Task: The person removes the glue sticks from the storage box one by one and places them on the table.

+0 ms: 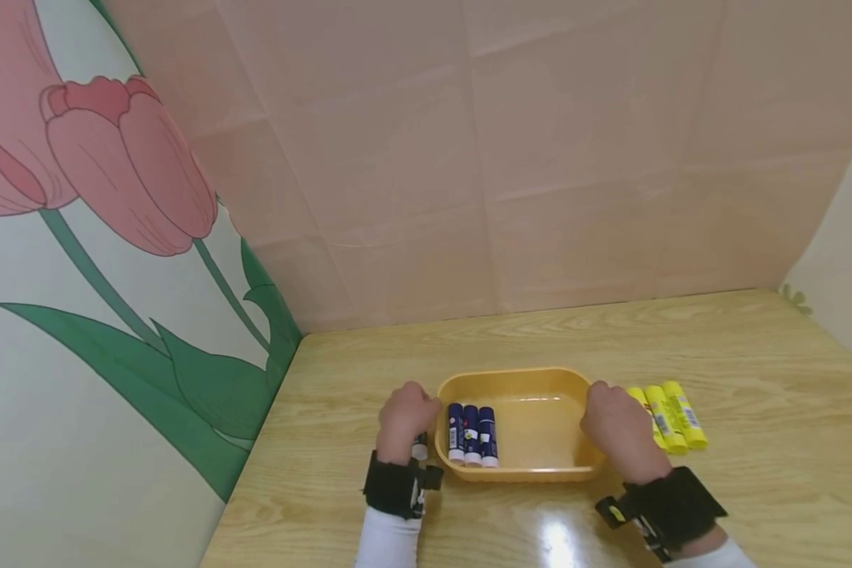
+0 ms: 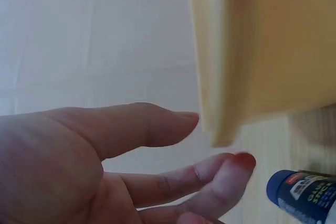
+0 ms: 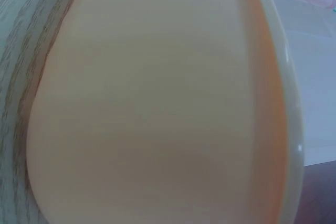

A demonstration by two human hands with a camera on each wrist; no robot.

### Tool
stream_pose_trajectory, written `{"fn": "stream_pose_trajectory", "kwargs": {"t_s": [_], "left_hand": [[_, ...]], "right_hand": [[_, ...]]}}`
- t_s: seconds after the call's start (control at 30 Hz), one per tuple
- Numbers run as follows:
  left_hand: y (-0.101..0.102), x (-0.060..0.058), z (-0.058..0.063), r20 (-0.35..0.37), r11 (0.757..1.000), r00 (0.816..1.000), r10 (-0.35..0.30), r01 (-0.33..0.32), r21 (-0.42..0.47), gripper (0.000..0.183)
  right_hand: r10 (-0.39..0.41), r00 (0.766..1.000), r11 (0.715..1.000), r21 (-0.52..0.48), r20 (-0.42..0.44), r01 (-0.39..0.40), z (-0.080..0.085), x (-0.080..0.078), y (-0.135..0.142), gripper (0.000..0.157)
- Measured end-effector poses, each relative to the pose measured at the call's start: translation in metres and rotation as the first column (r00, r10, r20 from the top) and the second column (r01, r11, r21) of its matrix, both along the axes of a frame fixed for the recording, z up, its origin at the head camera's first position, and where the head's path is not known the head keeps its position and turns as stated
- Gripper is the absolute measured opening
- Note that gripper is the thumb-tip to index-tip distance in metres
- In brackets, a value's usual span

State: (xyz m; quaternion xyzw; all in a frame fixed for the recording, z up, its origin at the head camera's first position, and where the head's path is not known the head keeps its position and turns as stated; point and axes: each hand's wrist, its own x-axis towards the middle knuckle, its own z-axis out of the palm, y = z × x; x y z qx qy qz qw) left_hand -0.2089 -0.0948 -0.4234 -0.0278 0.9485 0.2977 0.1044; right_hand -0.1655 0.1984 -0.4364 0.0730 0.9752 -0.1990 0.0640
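A yellow-orange plastic tray (image 1: 539,430) lies between my two hands. Three navy glue sticks (image 1: 472,435) with white ends stand side by side in its left part. At the tray's left end is my left hand (image 1: 406,416). In the left wrist view, its thumb and bent fingers (image 2: 226,179) spread around the tray's rim (image 2: 231,77) without pinching it. Another navy glue stick (image 2: 302,195) lies below, beside the tray. My right hand (image 1: 618,426) covers part of the tray's right end, its fingertips hidden. Only the tray wall (image 3: 147,98) fills the right wrist view's middle.
Several yellow glue sticks (image 1: 670,418) lie on the wooden table (image 1: 774,379) to the right, partly behind my right hand. Behind the table is a pinkish-brown covered wall (image 1: 539,158). A wall painted with tulips (image 1: 128,166) borders the left side.
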Motion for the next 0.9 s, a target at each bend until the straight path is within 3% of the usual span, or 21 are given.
{"fn": "stream_pose_trajectory", "kwargs": {"t_s": [0.2,0.53,0.67,0.9], "left_hand": [[0.005,-0.002,-0.005,-0.021,1.000,1.000,0.008,-0.008,0.018,0.028],[0.010,-0.006,-0.009,-0.084,0.999,0.996,0.025,-0.028,-0.032,0.022],[0.013,-0.004,-0.005,-0.102,0.997,0.993,0.059,-0.063,-0.038,0.017],[0.021,0.004,0.011,-0.135,0.991,0.987,0.086,-0.099,-0.094,0.027]], "right_hand": [[-0.002,1.000,1.000,-0.004,0.007,0.002,-0.001,0.000,-0.001,0.014],[0.005,1.000,1.000,-0.003,0.001,-0.005,-0.001,-0.001,0.001,0.017],[0.007,1.000,1.000,-0.002,-0.003,-0.007,-0.002,-0.002,0.002,0.017],[0.015,0.999,1.000,0.007,-0.034,-0.015,-0.002,-0.002,0.002,0.014]]}}
